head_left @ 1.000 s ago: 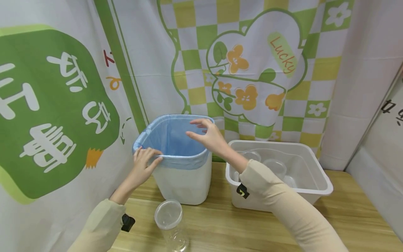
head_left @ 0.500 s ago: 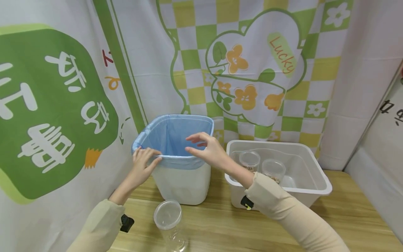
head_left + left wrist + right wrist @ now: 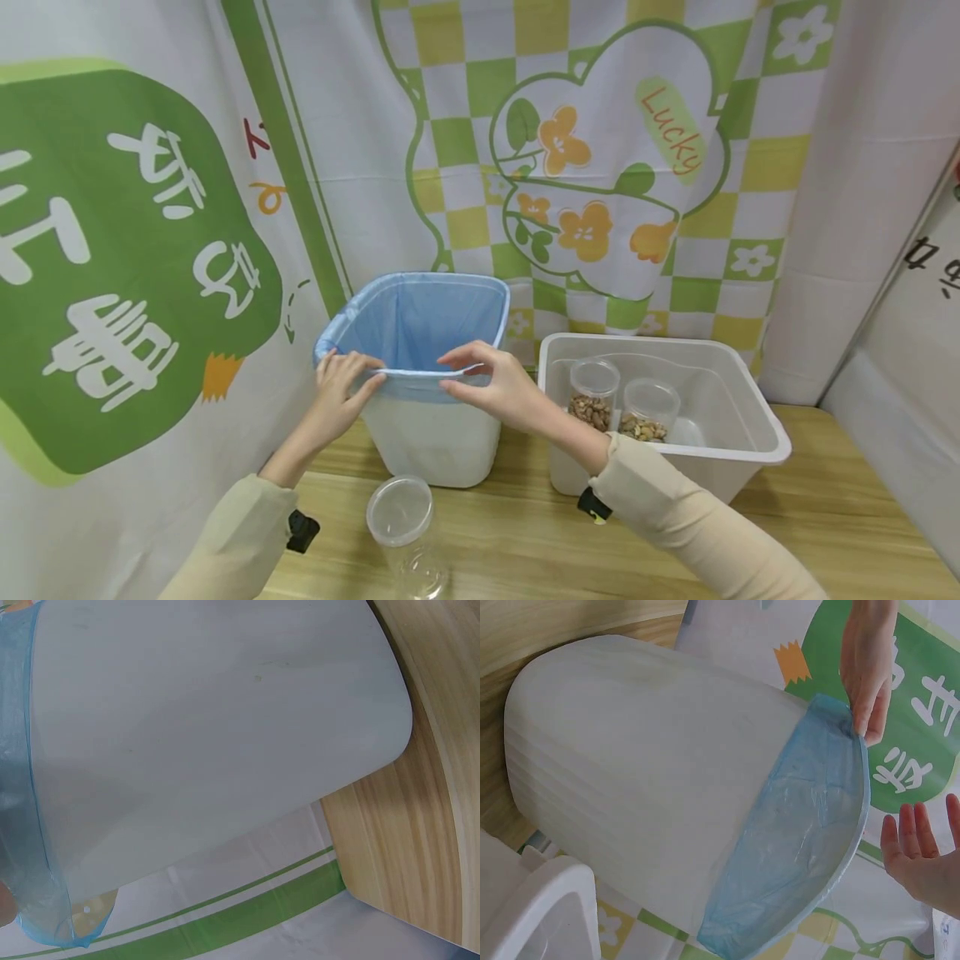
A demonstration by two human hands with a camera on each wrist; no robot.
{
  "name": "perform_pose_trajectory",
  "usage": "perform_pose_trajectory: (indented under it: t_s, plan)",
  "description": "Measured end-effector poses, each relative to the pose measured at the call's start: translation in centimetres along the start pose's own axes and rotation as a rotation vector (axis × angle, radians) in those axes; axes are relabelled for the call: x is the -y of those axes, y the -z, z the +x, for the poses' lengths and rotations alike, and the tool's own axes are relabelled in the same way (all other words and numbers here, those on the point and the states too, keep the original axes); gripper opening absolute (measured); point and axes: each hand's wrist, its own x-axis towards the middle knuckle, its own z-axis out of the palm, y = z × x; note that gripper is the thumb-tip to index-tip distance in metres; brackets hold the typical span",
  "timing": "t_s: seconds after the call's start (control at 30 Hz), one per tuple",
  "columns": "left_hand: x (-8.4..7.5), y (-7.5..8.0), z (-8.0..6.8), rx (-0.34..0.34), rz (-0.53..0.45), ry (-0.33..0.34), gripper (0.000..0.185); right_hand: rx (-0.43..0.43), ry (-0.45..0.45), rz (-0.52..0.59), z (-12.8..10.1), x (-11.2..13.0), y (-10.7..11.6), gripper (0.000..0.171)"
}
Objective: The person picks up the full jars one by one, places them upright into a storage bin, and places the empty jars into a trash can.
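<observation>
A white bin [image 3: 435,442] stands on the wooden table, lined with a blue trash bag [image 3: 450,308] folded over its rim. At the front left corner of that rim, my left hand [image 3: 345,387] pinches the bag's edge, fingers over the top and thumb in front. My right hand [image 3: 506,387] is at the front right of the rim, thumb and fingers parted around the edge. In the right wrist view, a gap shows between the right fingers [image 3: 909,829] and the bag [image 3: 806,810]. Only a bit of the left hand [image 3: 6,906] enters the left wrist view.
A lidded clear jar [image 3: 405,521] stands on the table [image 3: 525,542] in front of the bin. To the right, a white tub [image 3: 742,400] holds one jar of brown nuts [image 3: 591,410] and another of paler nuts [image 3: 643,427]. Printed curtains [image 3: 465,108] hang behind and at the left.
My right hand has come down from above the bin's opening to its front right rim. Both nut jars in the tub now show more fully. My left hand has stayed on the rim.
</observation>
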Motion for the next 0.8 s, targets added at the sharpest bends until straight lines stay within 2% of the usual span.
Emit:
perform_pose_trajectory:
  t_s: [0.1,0.2,0.47,0.8]
  plan:
    - [0.0,0.0,0.0,-0.005,-0.002,0.000,0.010,0.023,-0.003,0.015,-0.6,1.5,-0.1,0.024]
    - [0.0,0.0,0.0,-0.004,0.001,0.002,0.010,0.039,0.001,0.015,-1.2,1.5,-0.4,0.024]
    - [0.0,0.0,0.0,0.016,0.006,0.011,0.012,0.067,0.013,0.031,-2.4,0.4,-1.5,0.023]
    - [0.1,0.0,-0.1,0.019,0.010,0.014,0.013,0.129,-0.025,0.056,-3.8,-0.5,-3.1,0.021]
